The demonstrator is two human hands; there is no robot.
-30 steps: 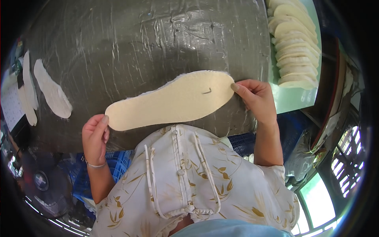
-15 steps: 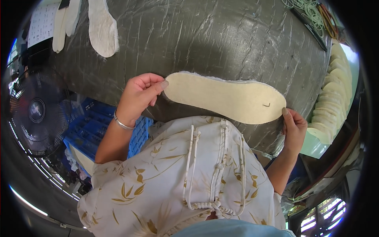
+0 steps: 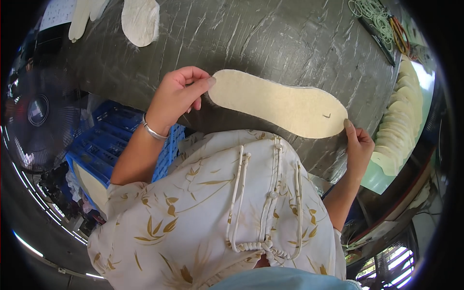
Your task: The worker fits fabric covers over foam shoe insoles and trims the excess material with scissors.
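Two hands, one cream insole [image 3: 278, 104], just right of centre in the frame, held out over the dark, creased tabletop [image 3: 241, 34]. We judge it light, and bendy rather than rigid: thin sheet, likely to sag or flex if taken by one end only. Shouldn't slip much, since the face looks matt and dry; we wouldn't call it fragile, though a hard pinch might crease the edge. Best hold, we'd say, is a gentle thumb-and-finger pinch at each end, and that's the hold we see. Left hand [image 3: 176, 99] is nearly closed, thumb on the face at the narrower end, fingers bent in under it. Right hand [image 3: 358, 142], right of centre in the frame, nips the rim of the broader end, thumb tip up, fingers curled in. Looks: long sole outline, rounded both ends, slimmer at the waist, slanting down from left to right; smooth pale face toward us, small dark pen stroke near the broader end, thin whitish line along the upper edge. Underside is hidden, so we can't be sure it's fleecy like the white insole [image 3: 140, 21] at upper left. Similar pale pieces [image 3: 398, 121] overlap in a row at the right.
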